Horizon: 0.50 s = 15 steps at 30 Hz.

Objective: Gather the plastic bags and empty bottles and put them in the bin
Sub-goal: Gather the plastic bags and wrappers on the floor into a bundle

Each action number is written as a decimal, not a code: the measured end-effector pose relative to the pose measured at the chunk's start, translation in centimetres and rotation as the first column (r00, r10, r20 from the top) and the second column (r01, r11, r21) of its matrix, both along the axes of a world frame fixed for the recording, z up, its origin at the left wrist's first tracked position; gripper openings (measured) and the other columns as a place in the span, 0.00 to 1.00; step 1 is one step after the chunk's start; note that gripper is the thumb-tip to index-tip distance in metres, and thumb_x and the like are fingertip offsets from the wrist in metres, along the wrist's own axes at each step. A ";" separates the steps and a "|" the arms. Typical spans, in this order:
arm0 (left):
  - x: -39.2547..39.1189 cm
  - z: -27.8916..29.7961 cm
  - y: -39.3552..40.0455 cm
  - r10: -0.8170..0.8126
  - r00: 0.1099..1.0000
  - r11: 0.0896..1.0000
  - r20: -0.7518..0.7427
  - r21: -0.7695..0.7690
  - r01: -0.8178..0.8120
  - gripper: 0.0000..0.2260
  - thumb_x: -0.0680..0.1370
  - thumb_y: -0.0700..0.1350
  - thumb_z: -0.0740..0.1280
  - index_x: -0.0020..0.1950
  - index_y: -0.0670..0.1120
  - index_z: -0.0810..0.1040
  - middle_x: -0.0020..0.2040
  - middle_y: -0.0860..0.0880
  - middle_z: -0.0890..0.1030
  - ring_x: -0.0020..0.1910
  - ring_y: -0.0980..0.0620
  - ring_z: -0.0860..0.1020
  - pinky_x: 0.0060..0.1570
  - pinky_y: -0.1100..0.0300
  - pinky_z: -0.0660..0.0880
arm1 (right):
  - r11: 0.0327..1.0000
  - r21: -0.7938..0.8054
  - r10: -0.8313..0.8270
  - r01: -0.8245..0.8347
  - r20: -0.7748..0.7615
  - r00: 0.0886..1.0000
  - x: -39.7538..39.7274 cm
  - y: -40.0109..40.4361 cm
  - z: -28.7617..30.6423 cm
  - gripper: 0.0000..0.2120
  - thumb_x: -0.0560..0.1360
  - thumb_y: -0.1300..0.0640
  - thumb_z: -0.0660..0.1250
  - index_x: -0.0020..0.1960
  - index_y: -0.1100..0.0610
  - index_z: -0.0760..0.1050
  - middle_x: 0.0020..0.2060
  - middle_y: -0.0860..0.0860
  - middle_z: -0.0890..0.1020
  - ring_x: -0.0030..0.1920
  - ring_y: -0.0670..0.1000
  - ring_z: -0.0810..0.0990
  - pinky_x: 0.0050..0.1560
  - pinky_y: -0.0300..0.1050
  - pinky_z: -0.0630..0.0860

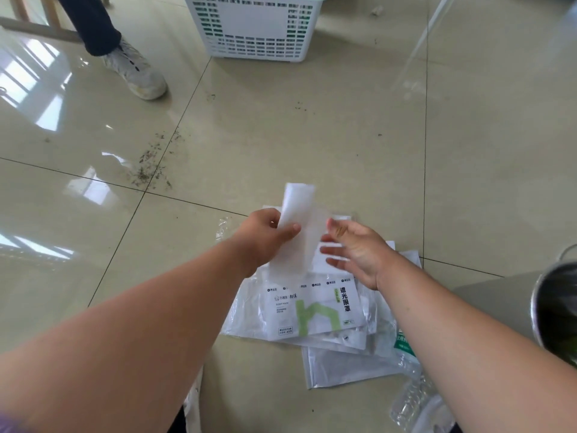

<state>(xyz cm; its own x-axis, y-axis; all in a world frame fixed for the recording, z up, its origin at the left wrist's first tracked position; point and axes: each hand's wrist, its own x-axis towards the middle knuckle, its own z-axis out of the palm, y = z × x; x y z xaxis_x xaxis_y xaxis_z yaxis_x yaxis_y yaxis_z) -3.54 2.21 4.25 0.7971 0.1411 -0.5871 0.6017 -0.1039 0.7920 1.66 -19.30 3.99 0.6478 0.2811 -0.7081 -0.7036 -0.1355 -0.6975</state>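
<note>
My left hand (pixel 265 235) pinches a frosted white plastic bag (pixel 296 220) and holds it upright above the floor. Just to its right, my right hand (pixel 356 251) hovers with fingers spread, holding nothing. Under both hands lies a pile of flat plastic bags (pixel 318 310) on the tiles; the top one is printed with green shapes and the words "sleep mask". A crumpled clear plastic bottle (pixel 412 398) with a green label lies at the lower right, partly hidden by my right forearm. A white slatted plastic basket (pixel 256 29) stands at the top centre.
Another person's leg and white sneaker (pixel 137 71) stand at the upper left, near a wooden furniture leg. Dark crumbs (pixel 153 164) are scattered on the glossy beige tiles. A shiny metal container (pixel 555 310) sits at the right edge. A clear plastic sheet (pixel 427 32) hangs at the upper right.
</note>
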 end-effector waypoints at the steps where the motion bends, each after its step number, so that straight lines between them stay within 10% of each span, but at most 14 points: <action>1: 0.1 0.0 0.1 0.041 0.999 0.989 -0.027 -0.142 -0.044 0.11 0.81 0.44 0.75 0.62 0.42 0.84 0.57 0.40 0.89 0.54 0.38 0.89 0.55 0.41 0.86 | 0.997 -0.003 0.078 -0.078 -0.023 0.997 -0.1 0.0 -0.3 0.17 0.70 0.48 0.79 0.53 0.56 0.81 0.45 0.55 0.87 0.46 0.55 0.85 0.52 0.51 0.80; 4: 0.1 0.4 0.0 0.060 0.998 0.940 -0.030 -0.334 -0.066 0.11 0.82 0.34 0.72 0.63 0.44 0.84 0.59 0.40 0.90 0.55 0.41 0.89 0.55 0.43 0.86 | 0.998 0.024 0.061 -0.061 -0.008 0.998 0.0 0.5 -1.1 0.07 0.74 0.56 0.77 0.47 0.57 0.81 0.38 0.54 0.84 0.42 0.55 0.81 0.50 0.50 0.77; 9: 0.3 0.1 -0.1 0.088 0.994 0.926 -0.072 -0.360 -0.108 0.21 0.77 0.43 0.81 0.68 0.45 0.81 0.60 0.39 0.89 0.56 0.36 0.89 0.50 0.39 0.87 | 0.976 0.214 0.068 -0.040 -0.128 0.989 0.1 1.4 -1.7 0.19 0.71 0.60 0.78 0.61 0.61 0.80 0.52 0.59 0.87 0.51 0.60 0.86 0.59 0.58 0.81; 15: 1.1 -0.7 1.0 0.256 0.965 0.965 -0.061 -0.036 -0.259 0.18 0.73 0.57 0.79 0.54 0.45 0.85 0.50 0.41 0.89 0.43 0.40 0.89 0.45 0.43 0.88 | 0.938 -0.293 -0.162 0.185 0.099 0.982 0.9 -0.9 -5.2 0.04 0.76 0.65 0.74 0.47 0.58 0.83 0.46 0.56 0.89 0.47 0.60 0.88 0.51 0.58 0.85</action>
